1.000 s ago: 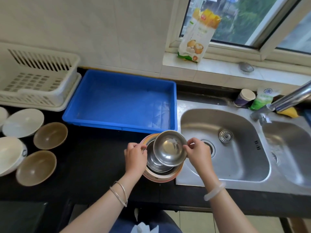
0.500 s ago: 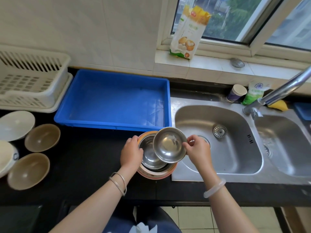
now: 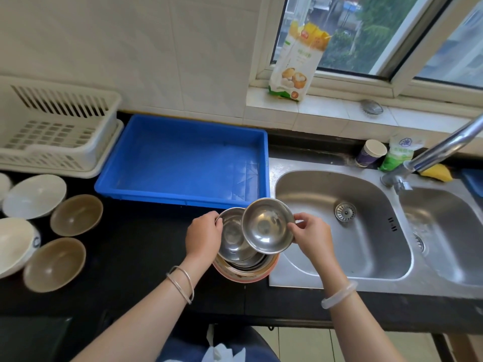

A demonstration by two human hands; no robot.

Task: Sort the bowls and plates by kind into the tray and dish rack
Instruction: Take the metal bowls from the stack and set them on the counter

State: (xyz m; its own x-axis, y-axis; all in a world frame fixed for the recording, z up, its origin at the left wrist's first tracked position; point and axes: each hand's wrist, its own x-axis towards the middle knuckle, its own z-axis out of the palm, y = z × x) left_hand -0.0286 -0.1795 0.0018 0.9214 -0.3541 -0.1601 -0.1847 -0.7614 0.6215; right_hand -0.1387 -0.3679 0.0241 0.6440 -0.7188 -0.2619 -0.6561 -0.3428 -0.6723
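A small steel bowl [image 3: 266,226] is held tilted above a stack, pinched at its right rim by my right hand [image 3: 311,235]. My left hand [image 3: 203,237] grips the rim of a second steel bowl [image 3: 232,237], the top one of the nested steel bowls that sit inside an orange-rimmed bowl [image 3: 243,274] on the black counter. The blue tray [image 3: 183,197] lies just behind the stack with nothing in it. The white dish rack [image 3: 57,131] stands at the far left. Two brown bowls [image 3: 75,214] [image 3: 53,263] and white bowls [image 3: 34,195] [image 3: 13,245] rest at the left edge.
A double steel sink [image 3: 339,226] lies right of the stack, with a tap [image 3: 439,152] over its divider. A paper cup [image 3: 369,154], a green pouch [image 3: 398,152] and a yellow sponge [image 3: 436,172] stand behind it. A flour bag [image 3: 298,61] leans on the window sill.
My right hand has lifted the top steel bowl up and to the right, off the stack. My left hand now lifts the second steel bowl by its rim.
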